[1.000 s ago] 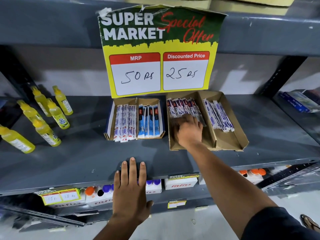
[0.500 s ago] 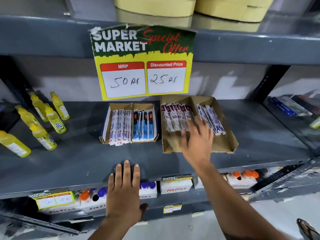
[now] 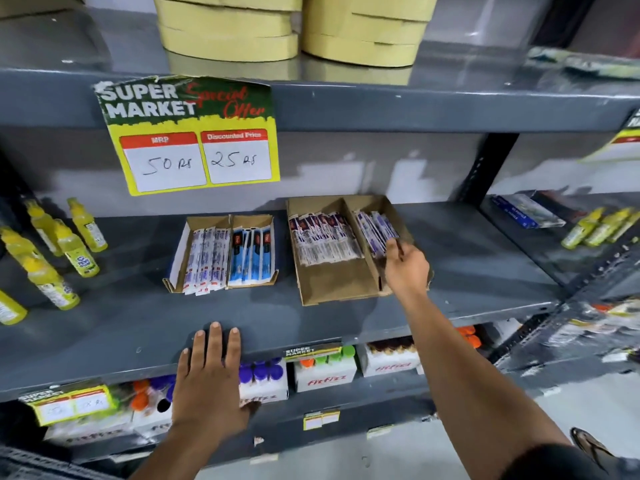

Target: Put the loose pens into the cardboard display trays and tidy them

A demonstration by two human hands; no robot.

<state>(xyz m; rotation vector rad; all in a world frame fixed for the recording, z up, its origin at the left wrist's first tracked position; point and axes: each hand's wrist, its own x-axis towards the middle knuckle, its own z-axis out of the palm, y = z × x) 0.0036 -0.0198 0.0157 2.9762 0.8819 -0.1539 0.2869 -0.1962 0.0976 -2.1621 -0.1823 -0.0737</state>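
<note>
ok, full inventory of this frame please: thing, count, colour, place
offer sign: one, green and yellow, hanging from the upper shelf edge
tape rolls: two stacks, tan, top shelf
left tray: one, cardboard, white and blue pens inside, middle shelf
right tray: one, cardboard, two compartments of purple-marked pens, middle shelf
yellow bottles: several lying at left, more far right
white boxes: several, coloured caps on top, lower shelf
left hand: flat on the front edge of the middle shelf
right hand: fingers on pens in the right tray's right compartment
</note>
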